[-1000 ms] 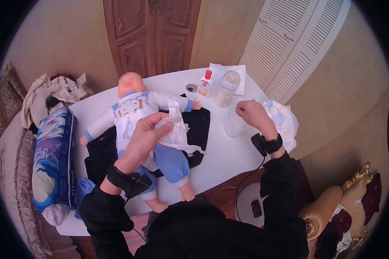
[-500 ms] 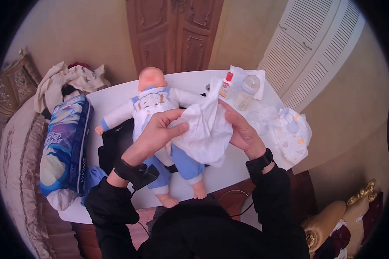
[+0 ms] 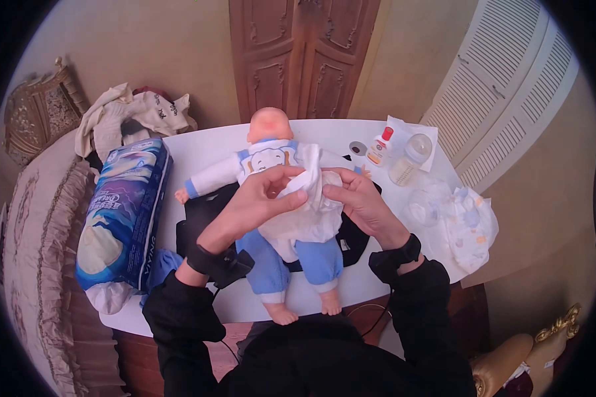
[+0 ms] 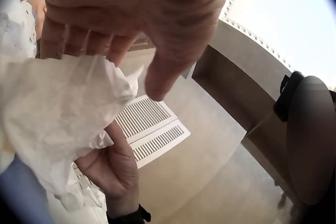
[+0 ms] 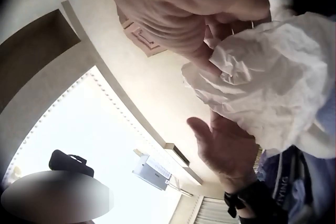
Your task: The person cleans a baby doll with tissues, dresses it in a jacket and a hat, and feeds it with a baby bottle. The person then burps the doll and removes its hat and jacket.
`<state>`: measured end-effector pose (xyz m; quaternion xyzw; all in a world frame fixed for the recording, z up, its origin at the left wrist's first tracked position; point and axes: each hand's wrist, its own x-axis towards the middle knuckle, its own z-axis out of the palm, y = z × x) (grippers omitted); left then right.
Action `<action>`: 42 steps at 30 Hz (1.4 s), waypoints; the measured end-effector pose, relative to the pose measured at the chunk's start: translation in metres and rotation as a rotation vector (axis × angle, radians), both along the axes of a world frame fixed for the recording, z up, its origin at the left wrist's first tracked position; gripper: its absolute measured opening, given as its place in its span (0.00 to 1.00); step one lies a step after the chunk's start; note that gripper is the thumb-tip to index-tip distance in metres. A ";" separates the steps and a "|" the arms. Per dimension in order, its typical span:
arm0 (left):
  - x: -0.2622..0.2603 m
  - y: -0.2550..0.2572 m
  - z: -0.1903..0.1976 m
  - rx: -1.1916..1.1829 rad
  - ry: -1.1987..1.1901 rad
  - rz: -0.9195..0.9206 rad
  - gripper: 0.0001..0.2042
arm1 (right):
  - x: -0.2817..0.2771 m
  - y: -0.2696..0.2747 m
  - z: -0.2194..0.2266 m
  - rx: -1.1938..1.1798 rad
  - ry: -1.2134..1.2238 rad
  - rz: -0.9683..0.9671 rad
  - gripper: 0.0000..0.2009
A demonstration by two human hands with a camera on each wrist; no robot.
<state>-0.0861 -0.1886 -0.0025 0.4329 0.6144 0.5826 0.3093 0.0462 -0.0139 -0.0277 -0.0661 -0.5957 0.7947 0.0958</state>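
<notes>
Both hands are at a crumpled white wipe (image 3: 304,221), stretched over the belly of a baby doll (image 3: 261,261). My left hand (image 3: 255,205) holds its left side, fingers behind the sheet and thumb toward me. On the right edge, my right hand (image 3: 364,202) pinches the wipe between thumb and fingers. In the right wrist view the wipe (image 5: 278,82) hangs in creased folds. The doll lies on its back in a white and blue outfit, feet toward me, on a black cloth (image 3: 205,215); the wipe hides part of its middle.
A blue diaper pack (image 3: 126,212) stands on the table's (image 3: 198,311) left side. At the back right are a red-capped bottle (image 3: 379,149), a baby bottle (image 3: 410,161) and a white sheet (image 3: 427,135). Nearer are a clear container (image 3: 422,206) and a patterned diaper (image 3: 471,228).
My right hand has come from the clear container to the wipe and taken hold of its edge. The wipe, first bunched in my left hand, is spread between both hands. The head view has shifted left.
</notes>
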 end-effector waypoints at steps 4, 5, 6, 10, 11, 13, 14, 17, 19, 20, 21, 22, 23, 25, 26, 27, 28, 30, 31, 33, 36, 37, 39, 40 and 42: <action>-0.011 0.005 -0.012 -0.057 -0.076 -0.008 0.12 | -0.004 -0.006 0.013 -0.104 0.068 -0.036 0.21; -0.013 0.006 -0.013 0.009 -0.146 0.019 0.10 | -0.004 -0.005 0.014 -0.305 0.033 0.024 0.23; -0.013 0.008 -0.013 0.074 -0.217 0.046 0.09 | -0.004 -0.004 0.014 -0.508 -0.005 0.084 0.24; -0.014 0.015 -0.013 0.117 -0.319 0.074 0.14 | -0.002 -0.005 -0.003 -0.354 -0.183 0.097 0.23; -0.017 0.018 -0.022 0.139 -0.228 0.176 0.18 | -0.003 -0.003 -0.005 -0.279 -0.147 0.058 0.23; -0.018 0.021 -0.023 0.161 -0.135 0.280 0.23 | -0.006 -0.001 -0.002 -0.204 -0.110 0.022 0.23; -0.018 0.022 -0.016 0.305 0.399 0.441 0.27 | -0.008 0.000 0.005 -0.166 -0.074 -0.035 0.22; -0.018 0.028 -0.005 0.460 0.900 0.406 0.28 | -0.018 0.001 0.015 -0.074 -0.081 -0.138 0.19; -0.019 0.036 -0.014 0.206 0.395 0.024 0.26 | -0.033 0.008 0.009 0.175 0.082 -0.268 0.17; -0.023 0.042 -0.018 0.196 0.420 0.001 0.25 | -0.040 0.010 0.014 0.149 0.081 -0.264 0.15; -0.026 0.047 -0.022 0.196 0.421 0.004 0.25 | -0.049 0.015 0.015 0.150 0.082 -0.260 0.15; -0.029 0.051 -0.025 0.111 0.408 -0.013 0.24 | -0.060 0.021 0.013 0.056 0.095 -0.214 0.14; -0.032 0.054 -0.027 0.026 0.393 -0.031 0.22 | -0.071 0.028 0.010 -0.039 0.107 -0.169 0.14; -0.049 0.053 -0.026 0.010 0.357 -0.104 0.21 | -0.093 0.050 0.006 -0.050 0.113 -0.163 0.12; -0.061 0.051 -0.026 -0.003 0.320 -0.179 0.19 | -0.103 0.064 0.005 0.027 0.117 -0.258 0.11; -0.077 0.050 -0.026 -0.006 0.320 -0.179 0.19 | -0.113 0.078 0.005 0.104 0.122 -0.352 0.10; -0.098 0.049 -0.028 -0.016 0.274 -0.121 0.18 | -0.122 0.092 0.004 0.101 0.122 -0.350 0.10; -0.127 0.049 -0.032 -0.030 0.230 -0.063 0.17 | -0.138 0.116 -0.002 0.898 -0.057 -0.666 0.10; -0.137 0.050 -0.034 -0.058 0.293 0.037 0.20 | -0.148 0.123 -0.013 0.894 -0.060 -0.665 0.10; -0.149 0.057 -0.046 -0.083 0.361 0.134 0.23 | -0.166 0.134 -0.031 1.549 0.176 -0.612 0.15; -0.146 0.060 -0.067 -0.044 0.438 0.111 0.39 | -0.178 0.111 -0.027 1.461 0.229 -0.488 0.13; -0.144 0.063 -0.076 -0.048 0.436 0.107 0.39 | -0.183 0.108 -0.029 1.424 0.291 -0.442 0.12; -0.144 0.069 -0.097 0.001 0.676 0.198 0.41 | -0.191 0.102 -0.030 1.441 0.255 -0.424 0.13; -0.141 0.068 -0.097 0.000 0.672 0.192 0.41 | -0.197 0.103 -0.034 1.415 0.267 -0.400 0.12; -0.138 0.067 -0.094 -0.027 0.607 0.193 0.43 | -0.205 0.104 -0.040 1.392 0.271 -0.379 0.12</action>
